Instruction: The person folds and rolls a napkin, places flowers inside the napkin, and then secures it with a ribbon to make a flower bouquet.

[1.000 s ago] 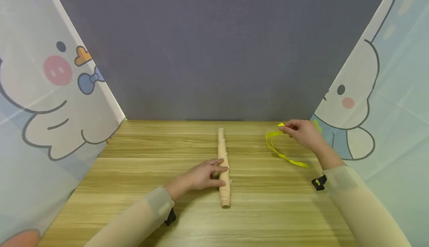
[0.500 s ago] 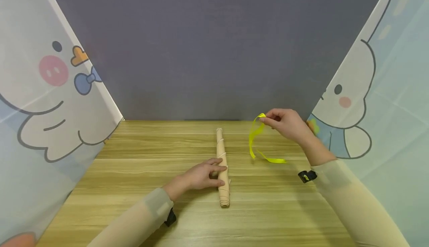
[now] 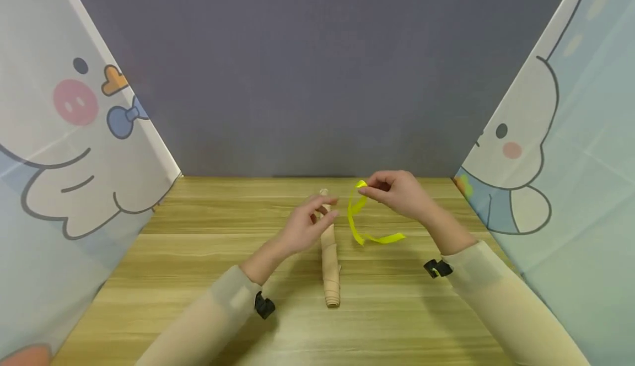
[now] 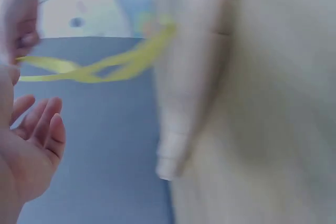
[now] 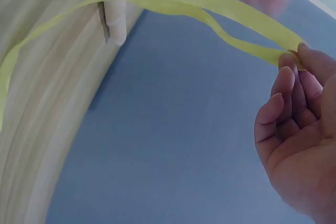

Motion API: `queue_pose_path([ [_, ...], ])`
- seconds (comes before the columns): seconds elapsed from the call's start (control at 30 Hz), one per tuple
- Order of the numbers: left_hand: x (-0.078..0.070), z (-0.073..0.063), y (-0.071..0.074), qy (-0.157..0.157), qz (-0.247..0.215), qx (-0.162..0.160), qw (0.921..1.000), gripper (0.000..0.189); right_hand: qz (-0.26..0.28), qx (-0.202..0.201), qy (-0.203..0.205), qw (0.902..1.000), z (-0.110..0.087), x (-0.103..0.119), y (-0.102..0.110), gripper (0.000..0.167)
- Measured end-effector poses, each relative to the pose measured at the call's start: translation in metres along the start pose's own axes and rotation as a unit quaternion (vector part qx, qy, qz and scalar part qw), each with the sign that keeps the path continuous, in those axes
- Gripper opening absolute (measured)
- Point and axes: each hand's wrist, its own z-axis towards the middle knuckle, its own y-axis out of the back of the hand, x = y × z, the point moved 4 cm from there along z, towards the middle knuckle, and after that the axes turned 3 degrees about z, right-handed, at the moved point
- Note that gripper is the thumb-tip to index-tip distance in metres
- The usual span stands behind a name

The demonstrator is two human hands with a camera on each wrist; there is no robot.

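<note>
My right hand [image 3: 401, 194] pinches a bright yellow ribbon [image 3: 394, 238] between thumb and fingertips, right of the roll's far end. In the right wrist view the ribbon [image 5: 176, 8] is doubled at the pinch, its strands hanging away. A beige rolled-up sheet [image 3: 331, 278] lies lengthwise on the table, its layered spiral end facing me. Above its far half my left hand [image 3: 301, 227] is raised, fingers extended and slightly bent, holding nothing; it hides part of the roll. The left wrist view shows this hand [image 4: 29, 158] just short of the ribbon, the roll [image 4: 191, 66] blurred.
The wood-grain table [image 3: 198, 278] meets a dark grey upright panel [image 3: 317, 79] at the back. Cartoon-printed cloths, one on the left [image 3: 44, 189] and one on the right [image 3: 590, 200], hang along the sides.
My right hand has brought the ribbon leftward, close to the roll. My left hand has lifted off the roll and moved up and forward toward the ribbon. The roll stays in place.
</note>
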Motion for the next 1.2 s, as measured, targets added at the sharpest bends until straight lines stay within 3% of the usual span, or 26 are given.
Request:
queue_pose_path([
  [0.1, -0.013, 0.014, 0.012, 0.015, -0.044, -0.01, 0.9989, 0.04, 0.01, 0.02, 0.008, 0.9997, 0.0, 0.003, -0.01, 0.022],
  [0.2, -0.019, 0.023, 0.017, 0.032, -0.055, 0.01, 0.9979, 0.04, 0.017, 0.034, 0.023, 0.999, -0.001, 0.005, -0.017, 0.018],
  [0.37, -0.015, 0.027, 0.016, 0.054, -0.05, 0.052, 0.996, 0.043, 0.028, 0.042, 0.058, 0.997, -0.001, 0.01, -0.024, 0.007],
  [0.47, -0.011, 0.027, 0.013, 0.059, -0.051, 0.058, 0.9952, 0.04, 0.028, 0.043, 0.074, 0.996, -0.001, 0.012, -0.026, 0.005],
  [0.73, -0.009, 0.027, 0.01, 0.036, -0.056, 0.035, 0.9972, 0.017, 0.028, 0.046, 0.071, 0.996, -0.001, 0.012, -0.028, 0.005],
  [1.0, -0.009, 0.026, 0.013, 0.049, -0.146, 0.022, 0.9879, 0.022, 0.033, 0.039, 0.061, 0.9969, -0.001, 0.009, -0.034, 0.006],
  [1.2, -0.009, 0.026, 0.016, 0.049, -0.174, 0.003, 0.9835, 0.017, 0.042, 0.031, 0.061, 0.9968, -0.001, 0.005, -0.039, 0.008],
])
